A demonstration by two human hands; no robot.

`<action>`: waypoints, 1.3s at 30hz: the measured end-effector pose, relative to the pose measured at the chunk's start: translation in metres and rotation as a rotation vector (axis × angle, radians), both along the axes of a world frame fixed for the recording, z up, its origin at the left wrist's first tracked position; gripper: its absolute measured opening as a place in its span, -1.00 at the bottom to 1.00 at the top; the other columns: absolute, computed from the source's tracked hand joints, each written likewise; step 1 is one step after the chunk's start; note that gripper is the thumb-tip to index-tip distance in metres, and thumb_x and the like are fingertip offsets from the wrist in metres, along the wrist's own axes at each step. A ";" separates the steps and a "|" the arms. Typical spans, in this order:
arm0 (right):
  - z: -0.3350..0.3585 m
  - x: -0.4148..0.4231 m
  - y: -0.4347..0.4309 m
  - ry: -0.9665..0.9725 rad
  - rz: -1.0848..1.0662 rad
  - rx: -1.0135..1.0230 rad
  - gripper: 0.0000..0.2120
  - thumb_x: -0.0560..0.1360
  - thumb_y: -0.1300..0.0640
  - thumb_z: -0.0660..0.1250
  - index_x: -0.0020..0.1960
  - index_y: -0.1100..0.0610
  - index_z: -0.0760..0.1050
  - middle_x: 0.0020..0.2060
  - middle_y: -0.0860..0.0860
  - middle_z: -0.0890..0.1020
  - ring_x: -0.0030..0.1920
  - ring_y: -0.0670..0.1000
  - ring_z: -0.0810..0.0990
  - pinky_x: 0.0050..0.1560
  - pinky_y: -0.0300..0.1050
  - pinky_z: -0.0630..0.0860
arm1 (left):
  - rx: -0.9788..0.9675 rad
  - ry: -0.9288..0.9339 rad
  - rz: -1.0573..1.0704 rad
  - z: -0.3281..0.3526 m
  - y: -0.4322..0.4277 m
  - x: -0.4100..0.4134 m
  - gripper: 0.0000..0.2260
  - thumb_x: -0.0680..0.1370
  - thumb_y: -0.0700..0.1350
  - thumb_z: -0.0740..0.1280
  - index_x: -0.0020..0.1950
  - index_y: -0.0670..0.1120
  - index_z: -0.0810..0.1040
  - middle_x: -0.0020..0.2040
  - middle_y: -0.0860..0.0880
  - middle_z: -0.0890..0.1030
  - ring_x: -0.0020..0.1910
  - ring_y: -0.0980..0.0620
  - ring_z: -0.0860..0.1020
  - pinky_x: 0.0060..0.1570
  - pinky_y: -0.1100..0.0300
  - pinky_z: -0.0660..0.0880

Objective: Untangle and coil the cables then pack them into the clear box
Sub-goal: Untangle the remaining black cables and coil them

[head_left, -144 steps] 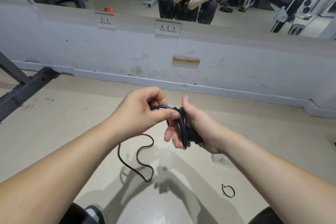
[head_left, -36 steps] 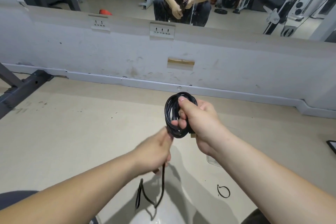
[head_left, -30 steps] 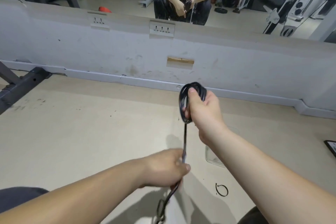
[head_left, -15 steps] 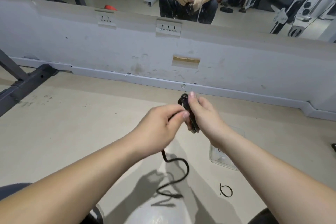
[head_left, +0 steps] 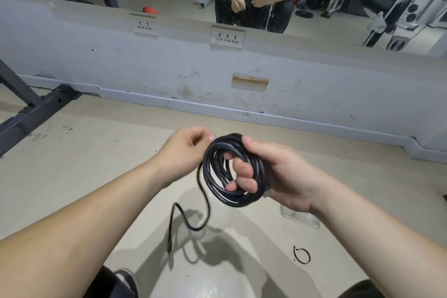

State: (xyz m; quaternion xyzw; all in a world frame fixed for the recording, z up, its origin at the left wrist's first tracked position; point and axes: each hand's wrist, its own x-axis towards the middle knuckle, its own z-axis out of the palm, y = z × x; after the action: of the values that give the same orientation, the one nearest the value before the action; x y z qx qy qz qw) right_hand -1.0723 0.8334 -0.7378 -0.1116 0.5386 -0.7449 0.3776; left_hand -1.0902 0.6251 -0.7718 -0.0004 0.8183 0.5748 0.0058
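- The right hand (head_left: 278, 172) holds the round coil of black plastic-sheathed cable (head_left: 232, 198) in the air. Its fingers (head_left: 244, 172) curl through the coil's centre, and the thumb presses on the far rim.
- The left hand (head_left: 183, 152) touches the coil's left edge, fingers curled and thumb against forefinger. They seem to pinch the strand, though the contact itself is hidden.
- The uncoiled tail (head_left: 193, 215) hangs from the coil's left side, roughly vertical, with its plug end low and near. The left hand is closer to it, so the next wrap likely falls to that hand.
- The clear plastic box (head_left: 300, 218) lies on the floor, right of the tail and partly hidden by the right wrist.
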 end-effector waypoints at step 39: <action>-0.010 -0.017 -0.015 0.613 -0.760 0.516 -0.77 0.65 -0.14 0.21 -0.01 0.02 0.39 -0.25 0.00 0.56 -0.31 -0.02 0.57 -0.25 -0.08 0.49 | -0.043 -0.133 -0.338 -0.014 0.062 0.047 -0.91 0.66 -0.18 0.31 0.14 -0.12 0.57 -0.01 -0.09 0.69 -0.13 0.14 0.66 -0.04 0.12 0.57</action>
State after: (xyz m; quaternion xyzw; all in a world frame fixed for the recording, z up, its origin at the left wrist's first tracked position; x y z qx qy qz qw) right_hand -1.0889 0.8183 -0.7481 -0.0249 0.7914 -0.6059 -0.0765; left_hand -1.0432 0.6875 -0.7856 0.0991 0.8165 0.5468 0.1564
